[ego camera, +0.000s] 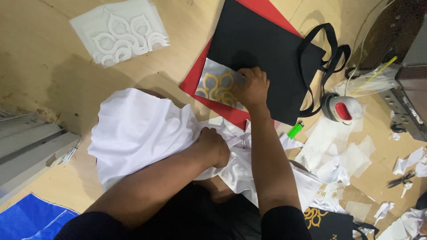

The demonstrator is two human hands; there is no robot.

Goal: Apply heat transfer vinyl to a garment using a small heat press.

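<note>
right hand [252,86] presses down the silver transfer sheet with gold ornament [217,85] on the black fabric tote bag [262,49], just ahead | left hand [214,146] clenched in white cloth [138,129], nearer the body

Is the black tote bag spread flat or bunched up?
Spread flat. The black tote bag lies smooth on a red board, handles trailing right, while the right hand presses a gold-patterned sheet onto its corner.
</note>
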